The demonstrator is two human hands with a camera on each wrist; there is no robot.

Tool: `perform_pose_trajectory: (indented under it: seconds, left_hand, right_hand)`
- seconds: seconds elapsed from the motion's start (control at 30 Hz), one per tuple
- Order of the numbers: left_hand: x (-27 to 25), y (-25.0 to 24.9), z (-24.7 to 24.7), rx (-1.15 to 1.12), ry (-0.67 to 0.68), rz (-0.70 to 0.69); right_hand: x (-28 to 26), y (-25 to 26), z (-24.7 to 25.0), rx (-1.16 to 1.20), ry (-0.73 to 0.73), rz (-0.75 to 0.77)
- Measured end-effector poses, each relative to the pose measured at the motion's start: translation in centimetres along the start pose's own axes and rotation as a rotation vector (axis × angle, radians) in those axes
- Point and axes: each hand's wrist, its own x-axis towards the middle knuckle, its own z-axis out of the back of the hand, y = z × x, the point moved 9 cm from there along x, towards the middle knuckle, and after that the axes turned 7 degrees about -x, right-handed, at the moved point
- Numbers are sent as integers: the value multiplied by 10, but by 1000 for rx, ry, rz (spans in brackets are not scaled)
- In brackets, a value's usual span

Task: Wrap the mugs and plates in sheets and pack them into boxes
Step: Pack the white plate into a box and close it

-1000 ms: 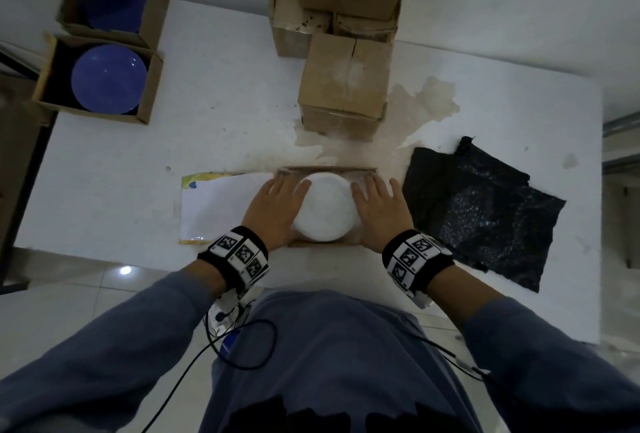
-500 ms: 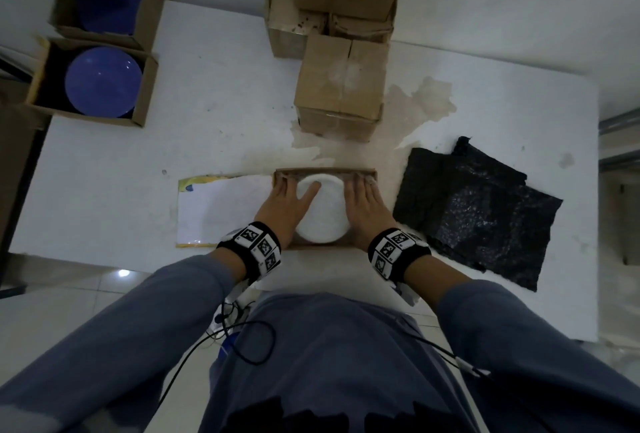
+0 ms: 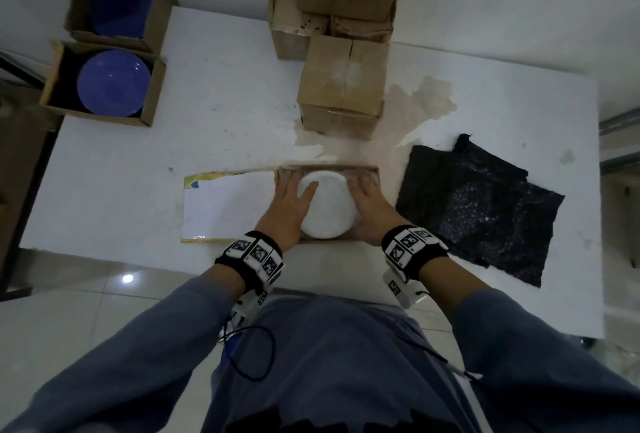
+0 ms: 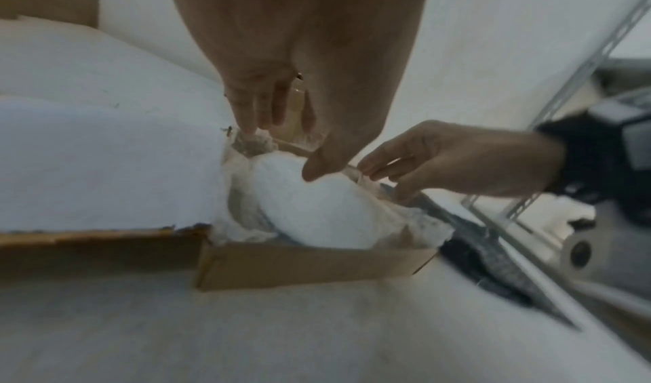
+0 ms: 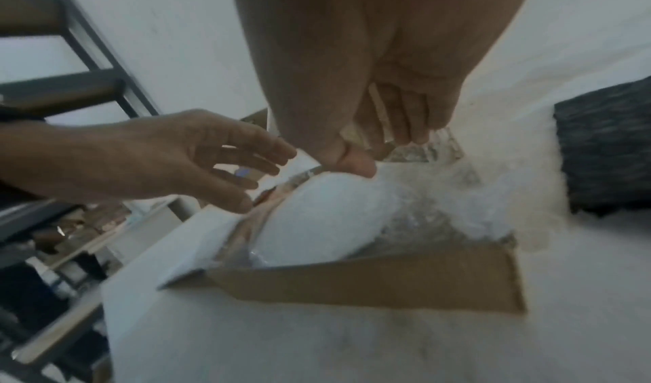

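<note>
A round plate wrapped in white sheet (image 3: 329, 207) lies flat in a shallow open cardboard box (image 3: 329, 166) near the table's front edge. My left hand (image 3: 292, 197) lies along its left side, fingers straight and reaching down into the box's far left corner, thumb resting on the wrapped top. My right hand (image 3: 367, 197) lies along the right side, fingers pressed into the crinkled clear wrap by the box wall. The left wrist view shows the wrapped plate (image 4: 313, 208) and the box front wall (image 4: 310, 266). The right wrist view shows my fingers (image 5: 398, 122) down in the wrap beside the plate (image 5: 324, 216).
The box's white lid flap (image 3: 228, 207) lies open to the left. Black bubble-wrap sheets (image 3: 478, 204) lie to the right. Closed cardboard boxes (image 3: 343, 86) are stacked behind. Two open boxes hold blue plates (image 3: 114, 83) at the far left, one off the table's back edge.
Both hands have drawn in closer against the wrapped plate and reach deeper into the box. My left thumb now lies on the plate's top.
</note>
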Motion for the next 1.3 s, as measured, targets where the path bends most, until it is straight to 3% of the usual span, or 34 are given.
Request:
perform_pose_trajectory:
  seconds: [0.13,0.23,0.5,0.67,0.77,0.9,1.03,1.1,1.3]
  left_hand:
    - [-23,5,22,-379,-221,117]
    - [-19,9,5,-644,-173,249]
    - [3,10,-10,-604,-149,529]
    - [8,2,-16,-582,-58,697]
    - [8,2,-11,-663,-112,692]
    - [4,10,-8,-618,-62,566]
    - [-1,8,14,-503,-254,466]
    - [6,1,15,-464,-251,408]
    - [10,10,1,-425,-208,510]
  right_hand:
    - [-15,-8,11,148,-195,-137]
    - [-16,-6,-3,268,-107,-235]
    - [6,-7,-12,242,-8,-419]
    - [11,-4,-14,186,52,-483]
    - [9,-5,-15,223,9,-451]
    - [4,-13,-10,312,-50,-354]
    - [-1,-12,2,289,-156,-283]
    - [3,-7,1,255,-132,-251]
    - [5,-4,-2,84,-65,-291]
